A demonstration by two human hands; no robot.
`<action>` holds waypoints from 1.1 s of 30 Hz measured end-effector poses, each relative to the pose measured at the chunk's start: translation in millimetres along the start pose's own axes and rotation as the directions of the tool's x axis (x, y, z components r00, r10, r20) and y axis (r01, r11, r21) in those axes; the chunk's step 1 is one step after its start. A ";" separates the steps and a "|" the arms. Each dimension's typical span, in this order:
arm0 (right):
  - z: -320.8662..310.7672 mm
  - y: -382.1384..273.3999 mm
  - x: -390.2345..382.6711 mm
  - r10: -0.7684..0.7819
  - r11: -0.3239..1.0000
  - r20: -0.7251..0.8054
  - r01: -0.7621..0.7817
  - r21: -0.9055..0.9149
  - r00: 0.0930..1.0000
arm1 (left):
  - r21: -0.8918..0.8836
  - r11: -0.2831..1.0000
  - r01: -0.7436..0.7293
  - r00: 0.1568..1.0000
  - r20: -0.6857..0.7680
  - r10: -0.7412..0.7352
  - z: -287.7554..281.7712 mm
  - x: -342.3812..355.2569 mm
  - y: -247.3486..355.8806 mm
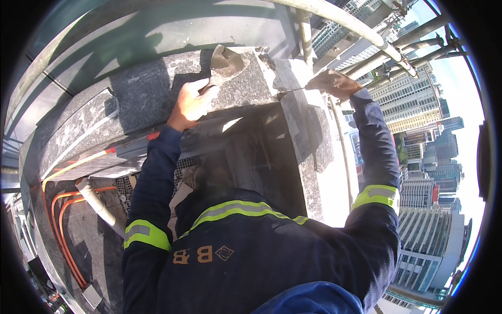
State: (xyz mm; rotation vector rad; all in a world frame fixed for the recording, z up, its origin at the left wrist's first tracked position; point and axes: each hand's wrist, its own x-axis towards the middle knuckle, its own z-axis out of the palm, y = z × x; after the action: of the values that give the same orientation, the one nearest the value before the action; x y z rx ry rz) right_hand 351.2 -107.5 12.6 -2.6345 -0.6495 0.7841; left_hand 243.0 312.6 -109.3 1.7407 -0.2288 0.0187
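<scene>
Left hand [191, 102] is raised and closed around the handle of a flat trowel [228, 62], whose grey, mortar-smeared blade rests tilted on top of a speckled dark granite block [151, 91]. Right hand [334, 82] reaches out to the block's right corner, fingers curled shut on the handle of a thin metal tool [290, 90] whose tip touches the upright granite panel [303, 131] at the joint near the corner. Both arms wear dark blue sleeves with yellow and grey reflective bands. Between the arms, below the block, a shadowed recess opens in the stonework. To the lower left, orange cables [65, 220] curve along a ledge beside a white pipe [97, 204]. A curved metal railing [355, 29] runs above the block. Beyond it, far below on the right, tall city buildings [426, 178] stand in bright sunlight.
</scene>
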 end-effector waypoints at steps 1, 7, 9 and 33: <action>-1.2 3.9 -0.8 -0.015 0.999 -0.003 0.015 0.045 1.000 | 0.014 1.000 -0.011 1.000 -0.004 0.011 0.8 -0.3 1.7; -5.4 3.7 9.7 0.003 1.000 0.011 -0.003 -0.029 1.000 | -0.001 1.000 -0.023 1.000 0.005 0.023 1.0 -1.2 7.3; -4.0 -0.8 10.7 0.002 1.000 -0.006 -0.002 -0.025 1.000 | -0.020 1.000 -0.009 1.000 0.019 0.009 -1.0 -1.0 0.7; 40.2 -0.7 -4.9 -0.240 0.967 -0.161 0.221 -0.127 0.957 | -0.036 0.999 0.004 1.000 -0.002 -0.004 -0.1 -3.1 8.0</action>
State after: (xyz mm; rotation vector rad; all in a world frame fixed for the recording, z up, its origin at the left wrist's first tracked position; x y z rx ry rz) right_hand 324.1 -102.6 -17.1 -2.6189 -0.9518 0.4558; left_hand 238.6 311.9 -102.0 1.7056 -0.2225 0.0137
